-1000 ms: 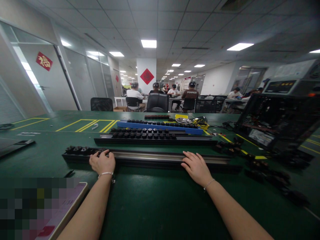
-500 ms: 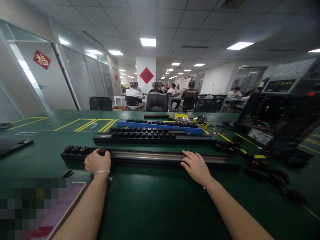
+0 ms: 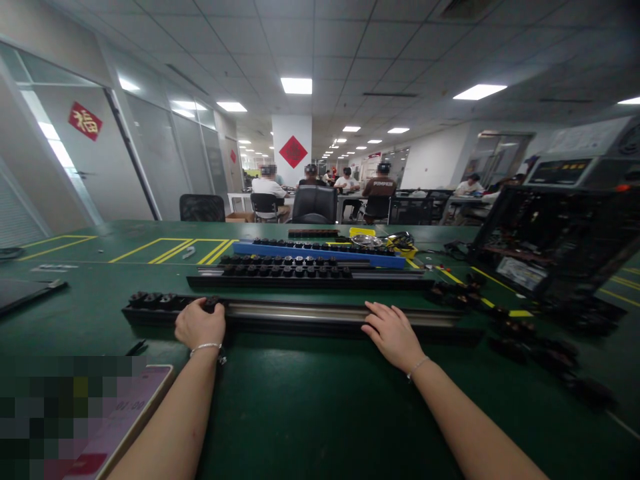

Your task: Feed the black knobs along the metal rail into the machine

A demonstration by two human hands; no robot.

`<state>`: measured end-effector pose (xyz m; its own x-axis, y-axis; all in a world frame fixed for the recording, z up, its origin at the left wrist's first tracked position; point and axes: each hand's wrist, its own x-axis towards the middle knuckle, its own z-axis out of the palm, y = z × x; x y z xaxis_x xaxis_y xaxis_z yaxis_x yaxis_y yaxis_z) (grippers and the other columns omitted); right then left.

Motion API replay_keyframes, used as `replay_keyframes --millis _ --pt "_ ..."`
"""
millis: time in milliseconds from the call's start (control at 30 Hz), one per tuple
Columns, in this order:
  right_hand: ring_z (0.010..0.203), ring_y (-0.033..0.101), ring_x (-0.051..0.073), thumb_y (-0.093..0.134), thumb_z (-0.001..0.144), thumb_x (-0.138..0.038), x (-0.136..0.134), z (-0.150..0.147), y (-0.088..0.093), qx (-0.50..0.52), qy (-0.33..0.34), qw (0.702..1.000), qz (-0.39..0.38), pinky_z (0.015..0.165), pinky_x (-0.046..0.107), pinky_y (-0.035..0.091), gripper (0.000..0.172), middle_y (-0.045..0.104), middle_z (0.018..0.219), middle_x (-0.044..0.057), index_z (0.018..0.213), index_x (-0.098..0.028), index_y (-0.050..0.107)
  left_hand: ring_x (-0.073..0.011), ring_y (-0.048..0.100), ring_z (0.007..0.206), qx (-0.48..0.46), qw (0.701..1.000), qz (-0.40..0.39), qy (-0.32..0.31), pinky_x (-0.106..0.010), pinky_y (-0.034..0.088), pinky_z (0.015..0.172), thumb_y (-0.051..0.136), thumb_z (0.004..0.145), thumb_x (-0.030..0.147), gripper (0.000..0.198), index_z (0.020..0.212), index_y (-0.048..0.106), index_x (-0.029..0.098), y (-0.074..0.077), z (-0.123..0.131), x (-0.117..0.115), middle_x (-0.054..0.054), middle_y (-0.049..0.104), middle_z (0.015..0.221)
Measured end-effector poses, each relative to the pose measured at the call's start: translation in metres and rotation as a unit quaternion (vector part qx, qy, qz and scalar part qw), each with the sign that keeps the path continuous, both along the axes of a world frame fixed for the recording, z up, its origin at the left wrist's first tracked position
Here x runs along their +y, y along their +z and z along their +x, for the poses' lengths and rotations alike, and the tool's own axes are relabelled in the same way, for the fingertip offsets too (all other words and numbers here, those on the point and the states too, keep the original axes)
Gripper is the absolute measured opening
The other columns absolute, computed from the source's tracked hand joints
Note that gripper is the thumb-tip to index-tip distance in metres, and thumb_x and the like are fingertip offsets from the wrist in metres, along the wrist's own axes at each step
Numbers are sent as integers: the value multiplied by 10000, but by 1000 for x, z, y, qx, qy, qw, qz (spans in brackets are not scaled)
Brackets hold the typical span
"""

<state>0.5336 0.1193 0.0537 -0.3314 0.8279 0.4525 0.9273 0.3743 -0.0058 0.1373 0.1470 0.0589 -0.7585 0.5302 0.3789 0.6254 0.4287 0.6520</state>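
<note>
A long black rail (image 3: pixel 300 315) with a shiny metal strip lies across the green table (image 3: pixel 310 407) in front of me. Several black sockets (image 3: pixel 155 300) sit in a row at its left end. My left hand (image 3: pixel 200 325) is closed around a black socket (image 3: pixel 211 303) on the rail, next to that row. My right hand (image 3: pixel 393 333) rests flat on the rail further right, fingers stretched out, holding nothing.
Two more rails with sockets, a black one (image 3: pixel 305 275) and a blue one (image 3: pixel 320 251), lie behind. Loose black parts (image 3: pixel 530 340) are scattered at the right beside a dark open machine case (image 3: pixel 550 247). A phone (image 3: pixel 120 420) lies near my left arm. People sit at far tables.
My left hand slid left along the rail with the socket, then came back slightly right. My right hand has stayed in place on the rail.
</note>
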Motion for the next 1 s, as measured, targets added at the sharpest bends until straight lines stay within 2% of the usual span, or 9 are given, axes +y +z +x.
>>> replay_keyframes --millis 433,1000 --pt "1196 445 209 392 886 -403 -1 -1 1 -3 -4 1000 6 1004 457 286 276 529 1293 17 856 -255 624 -307 555 1036 -3 1000 2 -29 -429 407 879 551 682 416 468 1092 524 193 -2 5 1 -105 651 1054" --pt "1207 435 209 377 888 -413 -1 -1 1 5 -3 1000 -6 1014 470 277 295 524 1298 26 847 -241 612 -290 563 1038 -7 999 -11 -50 -396 356 919 557 683 401 443 1074 518 195 6 15 -5 -79 661 1036"
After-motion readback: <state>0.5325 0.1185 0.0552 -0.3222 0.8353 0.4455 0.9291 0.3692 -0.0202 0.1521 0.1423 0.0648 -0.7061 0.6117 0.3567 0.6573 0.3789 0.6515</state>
